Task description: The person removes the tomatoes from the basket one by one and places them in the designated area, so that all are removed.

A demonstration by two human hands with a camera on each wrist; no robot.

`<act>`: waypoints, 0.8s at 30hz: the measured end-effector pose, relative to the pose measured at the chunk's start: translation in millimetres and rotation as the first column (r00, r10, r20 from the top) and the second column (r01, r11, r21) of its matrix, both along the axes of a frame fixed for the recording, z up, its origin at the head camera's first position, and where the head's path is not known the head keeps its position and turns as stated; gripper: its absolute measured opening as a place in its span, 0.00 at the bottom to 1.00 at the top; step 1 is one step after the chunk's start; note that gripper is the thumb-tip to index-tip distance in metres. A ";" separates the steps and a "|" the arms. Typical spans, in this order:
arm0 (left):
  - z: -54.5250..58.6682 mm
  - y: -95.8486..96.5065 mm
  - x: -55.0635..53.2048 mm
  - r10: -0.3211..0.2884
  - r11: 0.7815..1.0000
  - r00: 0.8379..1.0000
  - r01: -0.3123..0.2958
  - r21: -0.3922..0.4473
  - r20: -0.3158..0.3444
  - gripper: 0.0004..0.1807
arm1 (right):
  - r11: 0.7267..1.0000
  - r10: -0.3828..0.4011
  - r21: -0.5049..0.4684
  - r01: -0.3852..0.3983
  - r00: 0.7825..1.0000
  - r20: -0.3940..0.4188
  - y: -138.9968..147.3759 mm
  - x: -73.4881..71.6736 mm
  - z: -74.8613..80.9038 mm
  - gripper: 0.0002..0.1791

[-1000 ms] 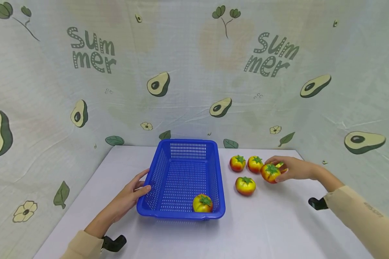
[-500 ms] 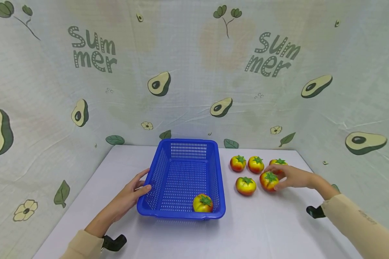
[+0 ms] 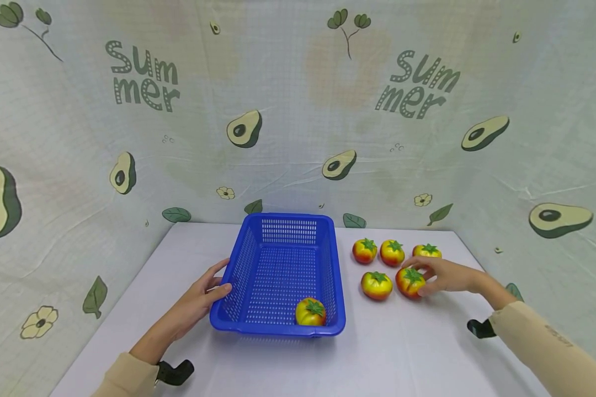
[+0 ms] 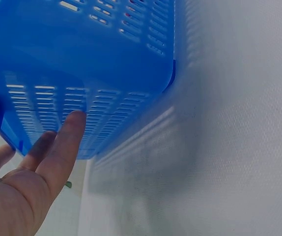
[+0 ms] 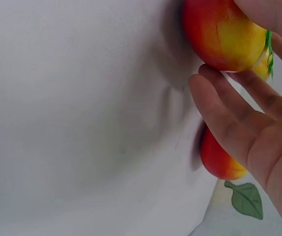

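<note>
A blue plastic basket [image 3: 288, 275] with slotted walls stands on the table, one red-and-yellow tomato [image 3: 310, 312] with a green leafy top lying in its near right corner. At its left side my left hand [image 3: 201, 298] touches the basket, thumb and a fingertip at the rim. The left wrist view shows extended fingers [image 4: 65, 147] against the outer wall. My right hand [image 3: 442, 275] holds another tomato [image 3: 409, 283] low over the table, thumb on one side and fingers on the other. In the right wrist view this tomato [image 5: 224, 37] sits between thumb and fingers.
Close to the right hand are several more tomatoes: a front one [image 3: 376, 285], two at the back, the left [image 3: 364, 251] and the middle [image 3: 392, 253], and one behind the fingers [image 3: 427, 251]. A printed cloth [image 3: 288, 110] rises behind the white table [image 3: 377, 353].
My right hand has brought its tomato toward me and slightly left, lower to the table, uncovering the tomato behind it. The left hand and basket have stayed in place.
</note>
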State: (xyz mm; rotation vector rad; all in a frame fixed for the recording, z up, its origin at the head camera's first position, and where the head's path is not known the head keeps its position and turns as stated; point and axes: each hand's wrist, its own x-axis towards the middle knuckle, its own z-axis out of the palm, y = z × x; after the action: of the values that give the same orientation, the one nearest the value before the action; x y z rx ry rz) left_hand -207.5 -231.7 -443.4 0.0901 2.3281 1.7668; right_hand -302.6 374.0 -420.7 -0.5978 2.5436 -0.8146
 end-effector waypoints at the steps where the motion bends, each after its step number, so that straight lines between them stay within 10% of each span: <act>1: -0.1 0.0 -0.1 0.000 1.000 1.000 0.000 0.000 0.000 0.37 | 1.000 -0.001 0.000 0.001 1.000 0.003 -0.2 0.2 -0.1 0.35; 24: 0.7 -0.7 -0.1 -0.001 1.000 1.000 0.001 -0.004 0.001 0.38 | 0.999 0.051 0.011 -0.051 0.998 -0.041 0.8 1.1 18.8 0.36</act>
State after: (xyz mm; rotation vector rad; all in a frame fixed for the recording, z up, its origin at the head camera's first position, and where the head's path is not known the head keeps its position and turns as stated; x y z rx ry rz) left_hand -207.7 -232.4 -442.7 0.0895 2.3300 1.7612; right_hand -301.6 374.8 -401.8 -0.6798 2.5570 -0.7794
